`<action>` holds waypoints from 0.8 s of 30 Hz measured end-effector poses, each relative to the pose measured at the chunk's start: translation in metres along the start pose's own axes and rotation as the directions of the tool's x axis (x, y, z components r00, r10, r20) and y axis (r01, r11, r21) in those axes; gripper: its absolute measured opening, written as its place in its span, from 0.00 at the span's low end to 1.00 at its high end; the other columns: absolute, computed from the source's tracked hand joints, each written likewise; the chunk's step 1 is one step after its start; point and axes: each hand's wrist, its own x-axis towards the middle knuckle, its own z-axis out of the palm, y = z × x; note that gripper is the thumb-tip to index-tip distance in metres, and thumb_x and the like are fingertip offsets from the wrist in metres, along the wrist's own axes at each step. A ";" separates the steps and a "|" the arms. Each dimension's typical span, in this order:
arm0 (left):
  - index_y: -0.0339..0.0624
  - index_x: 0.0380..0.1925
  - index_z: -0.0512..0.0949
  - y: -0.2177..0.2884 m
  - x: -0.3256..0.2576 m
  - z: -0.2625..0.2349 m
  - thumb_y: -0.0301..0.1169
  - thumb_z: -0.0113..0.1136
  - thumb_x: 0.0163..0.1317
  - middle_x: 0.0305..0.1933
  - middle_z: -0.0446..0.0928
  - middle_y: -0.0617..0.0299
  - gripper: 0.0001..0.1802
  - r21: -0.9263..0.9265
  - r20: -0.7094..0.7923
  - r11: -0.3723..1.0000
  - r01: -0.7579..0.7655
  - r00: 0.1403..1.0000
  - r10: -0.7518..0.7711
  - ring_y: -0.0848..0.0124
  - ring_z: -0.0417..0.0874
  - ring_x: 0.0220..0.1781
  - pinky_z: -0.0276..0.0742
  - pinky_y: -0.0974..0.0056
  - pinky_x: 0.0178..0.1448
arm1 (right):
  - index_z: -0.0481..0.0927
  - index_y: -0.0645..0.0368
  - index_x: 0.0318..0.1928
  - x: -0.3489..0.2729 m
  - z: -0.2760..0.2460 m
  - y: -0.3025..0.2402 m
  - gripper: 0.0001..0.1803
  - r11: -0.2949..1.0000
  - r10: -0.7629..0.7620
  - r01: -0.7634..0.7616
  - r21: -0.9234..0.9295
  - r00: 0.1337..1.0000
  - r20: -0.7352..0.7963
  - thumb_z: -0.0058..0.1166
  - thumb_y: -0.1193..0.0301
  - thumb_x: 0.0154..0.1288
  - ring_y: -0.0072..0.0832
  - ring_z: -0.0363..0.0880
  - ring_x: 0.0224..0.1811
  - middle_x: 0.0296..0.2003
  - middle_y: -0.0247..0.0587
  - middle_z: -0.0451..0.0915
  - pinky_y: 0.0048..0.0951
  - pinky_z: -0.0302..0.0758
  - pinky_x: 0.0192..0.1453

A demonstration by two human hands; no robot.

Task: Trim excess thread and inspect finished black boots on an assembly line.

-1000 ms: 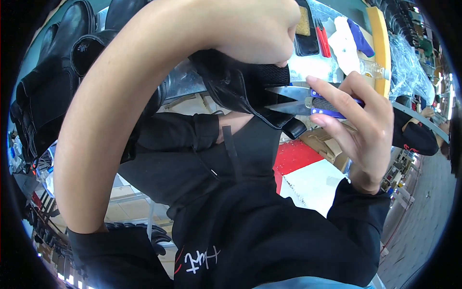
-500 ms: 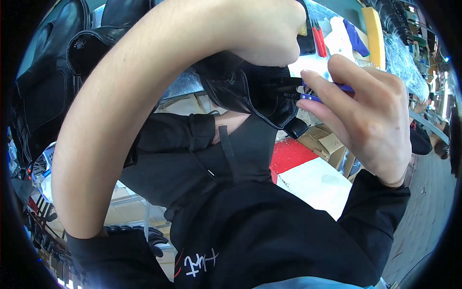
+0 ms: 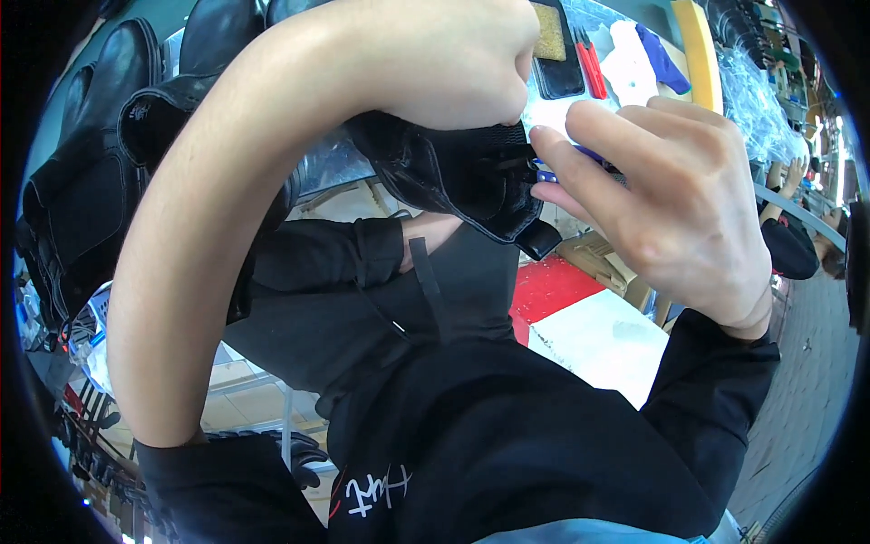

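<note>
Head view shows our left hand (image 3: 444,63) clamped in a fist on the black leather shoe piece (image 3: 453,172), while our right hand (image 3: 671,199) pinches blue-handled scissors (image 3: 566,163) just right of it, blades pointing left into the leather.

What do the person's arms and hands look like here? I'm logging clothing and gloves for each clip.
Both hands are bare, with no gloves, rings or watch in view. The left hand sits on a forearm bare to a black sleeve pushed up near the elbow. The right hand comes out of a black sleeve reaching the wrist.
</note>
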 end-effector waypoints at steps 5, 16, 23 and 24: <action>0.24 0.25 0.82 -0.003 0.000 0.001 0.25 0.55 0.58 0.20 0.79 0.44 0.13 -0.008 -0.006 1.000 -0.026 1.000 0.026 0.60 0.80 0.24 0.75 0.59 0.32 | 0.86 0.63 0.39 0.001 0.002 -0.004 0.16 0.999 0.034 -0.034 0.034 0.999 -0.004 0.73 0.68 0.53 0.27 0.82 0.30 0.35 0.41 0.80 0.31 0.78 0.31; 0.24 0.28 0.83 -0.006 -0.001 0.000 0.26 0.54 0.60 0.23 0.81 0.43 0.13 -0.008 0.007 1.000 0.002 1.000 -0.002 0.60 0.82 0.27 0.77 0.59 0.34 | 0.85 0.62 0.38 0.004 -0.004 0.005 0.15 0.995 -0.081 0.083 -0.050 0.996 0.042 0.74 0.68 0.52 0.28 0.80 0.29 0.34 0.41 0.80 0.30 0.76 0.30; 0.23 0.28 0.82 -0.006 0.000 0.001 0.25 0.53 0.59 0.24 0.80 0.40 0.13 -0.018 -0.019 0.997 -0.081 0.997 0.080 0.57 0.82 0.28 0.77 0.58 0.35 | 0.86 0.61 0.40 -0.006 -0.002 0.008 0.17 0.998 -0.050 0.049 -0.035 0.998 -0.032 0.74 0.66 0.52 0.28 0.79 0.28 0.36 0.41 0.79 0.31 0.75 0.29; 0.22 0.28 0.82 -0.006 0.000 0.001 0.25 0.53 0.59 0.24 0.80 0.39 0.13 -0.011 -0.008 0.998 -0.060 0.998 0.060 0.57 0.82 0.28 0.77 0.58 0.36 | 0.86 0.61 0.40 -0.005 -0.001 0.007 0.17 1.000 -0.027 0.027 -0.012 0.999 -0.022 0.74 0.66 0.52 0.28 0.79 0.28 0.36 0.42 0.79 0.30 0.75 0.30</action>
